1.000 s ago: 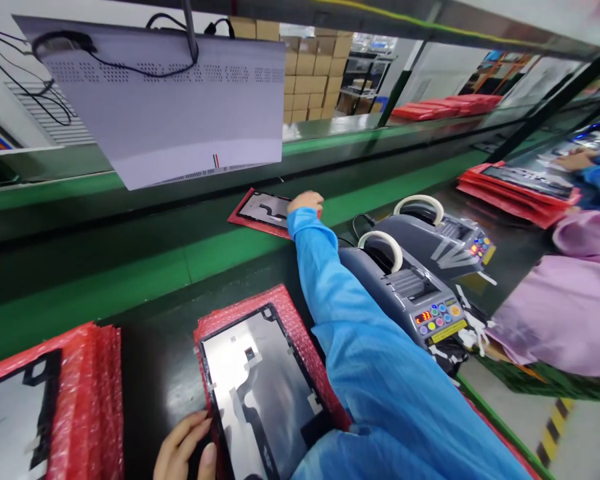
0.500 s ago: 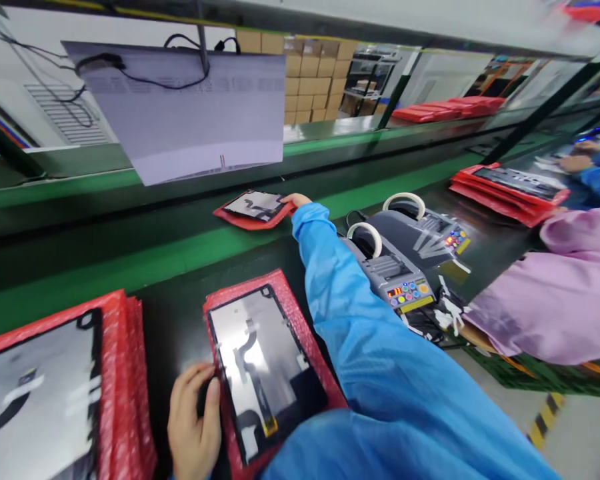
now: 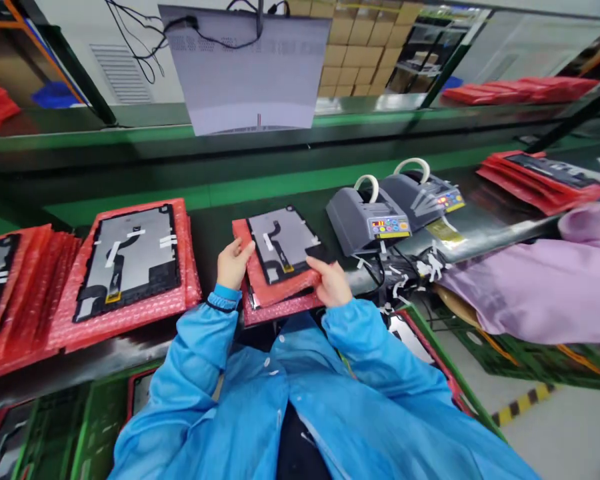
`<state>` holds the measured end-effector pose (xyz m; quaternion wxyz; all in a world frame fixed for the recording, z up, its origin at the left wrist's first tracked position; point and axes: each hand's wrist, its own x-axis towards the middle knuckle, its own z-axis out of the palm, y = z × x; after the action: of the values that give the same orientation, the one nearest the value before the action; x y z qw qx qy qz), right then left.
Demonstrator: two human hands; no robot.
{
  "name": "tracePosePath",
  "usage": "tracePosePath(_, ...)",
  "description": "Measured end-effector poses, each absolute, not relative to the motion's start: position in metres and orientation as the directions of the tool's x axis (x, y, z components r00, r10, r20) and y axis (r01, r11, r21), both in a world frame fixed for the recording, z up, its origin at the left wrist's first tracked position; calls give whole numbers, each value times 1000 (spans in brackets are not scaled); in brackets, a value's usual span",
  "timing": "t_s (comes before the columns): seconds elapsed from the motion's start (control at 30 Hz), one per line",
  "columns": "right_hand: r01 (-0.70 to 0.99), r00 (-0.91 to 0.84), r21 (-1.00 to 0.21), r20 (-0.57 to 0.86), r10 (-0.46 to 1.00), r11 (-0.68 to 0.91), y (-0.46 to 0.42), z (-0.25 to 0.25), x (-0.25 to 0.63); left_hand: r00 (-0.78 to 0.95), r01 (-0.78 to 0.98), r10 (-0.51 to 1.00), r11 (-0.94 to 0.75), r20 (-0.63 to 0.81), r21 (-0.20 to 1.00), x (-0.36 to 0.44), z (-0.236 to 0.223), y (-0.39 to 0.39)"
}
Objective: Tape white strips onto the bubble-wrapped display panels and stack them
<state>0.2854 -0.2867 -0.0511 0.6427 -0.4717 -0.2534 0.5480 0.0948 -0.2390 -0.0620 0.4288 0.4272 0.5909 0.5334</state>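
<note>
Between my two hands is a flat display panel (image 3: 300,233) with a silver back, a dark ribbon cable and a red bubble-wrap sheet (image 3: 275,291) under it. My left hand (image 3: 233,265) is closed on the sheet's left edge, thumb on top. My right hand (image 3: 333,283) grips the lower right corner, its thumb over the panel's dark edge. Another red bubble-wrapped piece (image 3: 263,315) lies beneath, mostly hidden. To the left, a similar panel (image 3: 145,243) rests on a stack of red bubble wrap (image 3: 191,283).
Two grey tape dispensers (image 3: 347,217) stand at the right, with white tape scraps (image 3: 433,265) near the bench edge. More red-wrapped panels lie far left and far right. A hanging monitor (image 3: 255,80) faces away. A co-worker's pink sleeve (image 3: 535,287) is at right; green crates (image 3: 535,353) sit below.
My right hand has come back from the far green strip, bringing the wrapped panel above the one in front of me. My left hand has moved onto its left edge. The view has shifted.
</note>
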Motion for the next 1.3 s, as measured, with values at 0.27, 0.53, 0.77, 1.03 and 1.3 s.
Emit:
tracePosePath(0.27,34,68,-893,-445,893,-448,-335,-58,355,-301,539,953,145,29,830,78,-74,-264)
tracePosePath(0.53,-234,627,-962,-262,733,-144,-294,-37,435,-199,717,961,11,191,696,66,-83,-259)
tracePosePath(0.77,33,639,-995,92,764,92,-280,-37,410,302,709,830,-524,468,472,76,-68,-231)
tracePosePath(1.03,494,-174,-861,35,984,118,-226,-33,314,624,607,727,-682,288,407,82,-85,-208)
tracePosePath(1.3,874,-271,-461,-209,939,150,-192,-34,269,617,636,739,-671,270,382,79,-90,-212)
